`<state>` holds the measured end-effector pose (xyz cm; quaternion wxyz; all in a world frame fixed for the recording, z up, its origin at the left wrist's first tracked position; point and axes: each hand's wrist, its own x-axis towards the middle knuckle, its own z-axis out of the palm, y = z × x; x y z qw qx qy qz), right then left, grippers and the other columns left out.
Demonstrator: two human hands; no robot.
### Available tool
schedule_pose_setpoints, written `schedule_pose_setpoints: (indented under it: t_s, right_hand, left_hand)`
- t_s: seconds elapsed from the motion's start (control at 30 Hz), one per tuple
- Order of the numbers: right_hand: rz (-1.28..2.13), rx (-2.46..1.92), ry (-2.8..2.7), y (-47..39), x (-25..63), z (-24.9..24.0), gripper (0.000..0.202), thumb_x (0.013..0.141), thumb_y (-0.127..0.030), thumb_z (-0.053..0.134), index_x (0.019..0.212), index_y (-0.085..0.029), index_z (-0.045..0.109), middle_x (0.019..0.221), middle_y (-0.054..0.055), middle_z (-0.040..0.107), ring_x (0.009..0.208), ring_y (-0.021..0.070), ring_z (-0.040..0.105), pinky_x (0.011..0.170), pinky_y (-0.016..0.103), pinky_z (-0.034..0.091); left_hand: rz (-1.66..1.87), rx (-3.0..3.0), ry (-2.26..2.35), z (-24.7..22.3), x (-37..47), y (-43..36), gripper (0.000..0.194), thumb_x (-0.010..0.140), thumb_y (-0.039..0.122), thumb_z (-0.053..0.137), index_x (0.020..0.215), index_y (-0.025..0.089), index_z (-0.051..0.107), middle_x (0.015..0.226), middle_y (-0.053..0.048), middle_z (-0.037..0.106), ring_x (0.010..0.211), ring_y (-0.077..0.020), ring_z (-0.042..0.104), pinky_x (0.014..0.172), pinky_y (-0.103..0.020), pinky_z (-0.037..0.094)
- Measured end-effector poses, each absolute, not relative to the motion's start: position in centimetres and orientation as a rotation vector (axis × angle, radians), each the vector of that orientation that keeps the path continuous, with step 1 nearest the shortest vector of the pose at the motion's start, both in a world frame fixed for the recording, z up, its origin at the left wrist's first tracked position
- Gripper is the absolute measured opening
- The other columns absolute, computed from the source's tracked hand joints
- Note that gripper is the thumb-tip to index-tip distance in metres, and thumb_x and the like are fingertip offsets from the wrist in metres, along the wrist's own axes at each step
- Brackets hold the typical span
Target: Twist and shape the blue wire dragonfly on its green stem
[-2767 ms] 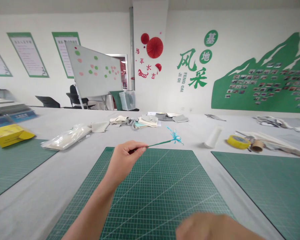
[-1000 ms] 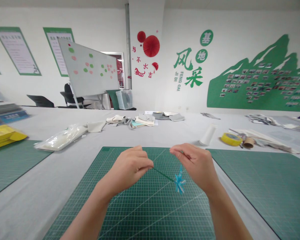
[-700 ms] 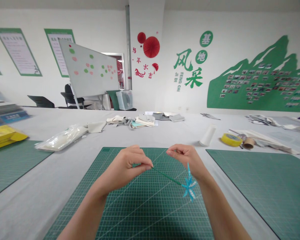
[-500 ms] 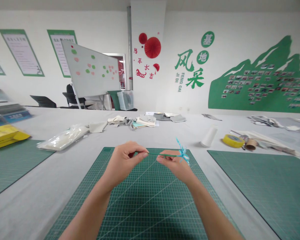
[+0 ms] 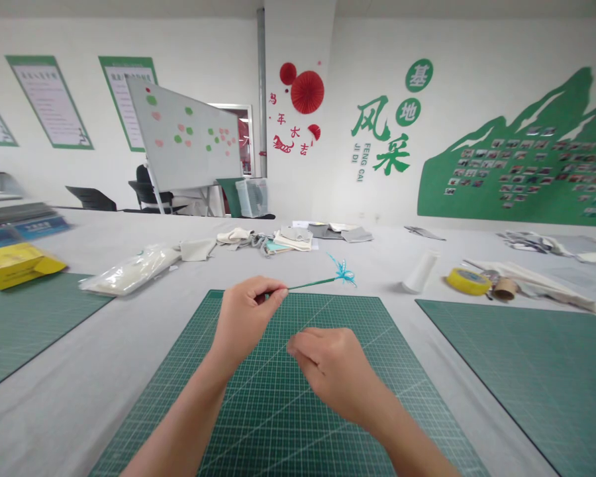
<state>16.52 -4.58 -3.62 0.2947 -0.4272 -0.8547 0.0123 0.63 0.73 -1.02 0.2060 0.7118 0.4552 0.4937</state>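
Note:
My left hand (image 5: 246,311) pinches the near end of a thin green stem (image 5: 312,284) between thumb and fingers. The stem points to the right and rises slightly, above the far edge of the green cutting mat (image 5: 258,411). At its tip sits a small artificial flower (image 5: 344,272) made of light blue and white strands, one of them sticking up to the left. Below and apart from the stem, my right hand (image 5: 332,364) hovers over the mat. Its fingers are bent and pressed together; whether they hold something small is hidden.
More cutting mats (image 5: 526,371) lie on both sides. A yellow box (image 5: 22,265) and a clear plastic package (image 5: 132,270) are at the left. Fabric pieces (image 5: 293,237) lie at the back. To the right are a white cone (image 5: 421,271) and a yellow tape roll (image 5: 469,281).
My right hand has let go of the stem and moved down and towards me. The flower's end has swung up and left, while my left hand keeps its pinch almost in place.

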Motion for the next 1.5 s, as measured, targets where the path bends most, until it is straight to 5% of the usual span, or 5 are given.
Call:
schedule_pose_setpoints:
  t_s: [0.4,0.83,1.0,1.33,1.5]
  right_hand:
    - [-0.039,-1.108,-2.238,-6.9,17.3,-1.3,0.018,0.078,-0.009,0.046,0.061,-0.017,0.047,0.053,-0.004,0.040,0.049,0.0080,0.032,0.049,0.024,0.020]
    - [0.041,-1.149,-1.829,-5.3,21.9,0.1,0.015,0.085,-0.021,0.050,0.081,-0.019,0.064,0.074,0.000,0.064,0.066,0.0111,0.054,0.063,0.022,0.038]
    - [0.248,-1.209,-1.746,-3.2,23.3,-0.8,0.018,0.082,-0.029,0.055,0.074,-0.018,0.066,0.058,-0.002,0.056,0.051,0.0092,0.044,0.050,0.022,0.033]
    - [0.714,-1.210,-1.696,1.4,22.4,-5.5,0.024,0.075,-0.037,0.058,0.069,-0.014,0.065,0.047,-0.006,0.035,0.047,0.0075,0.028,0.045,0.021,0.023]
    - [0.723,-1.175,-1.830,1.2,20.2,-6.5,0.022,0.080,-0.032,0.052,0.069,-0.015,0.062,0.060,-0.002,0.051,0.057,0.0096,0.042,0.053,0.021,0.032]
  left_hand:
    - [1.280,2.550,1.343,-1.8,1.8,0.0,0.018,0.084,0.023,0.049,0.080,0.021,0.066,0.076,0.000,0.064,0.075,-0.0144,0.055,0.069,-0.027,0.040]
    - [0.747,2.909,0.790,-1.2,2.0,-0.6,0.023,0.088,0.020,0.044,0.076,0.019,0.065,0.066,0.000,0.060,0.065,-0.0121,0.050,0.064,-0.027,0.035]
    - [0.668,2.835,0.703,-0.6,1.6,-0.8,0.023,0.086,0.016,0.046,0.073,0.019,0.065,0.065,0.001,0.060,0.064,-0.0102,0.052,0.069,-0.027,0.037]
    - [0.989,2.467,0.763,-0.2,0.9,-0.6,0.014,0.082,0.022,0.055,0.078,0.021,0.068,0.070,-0.001,0.065,0.070,-0.0123,0.056,0.067,-0.026,0.043]
    - [1.209,2.282,0.998,-0.5,0.7,0.2,0.013,0.080,0.023,0.056,0.076,0.019,0.068,0.070,-0.001,0.065,0.064,-0.0118,0.055,0.060,-0.024,0.043]
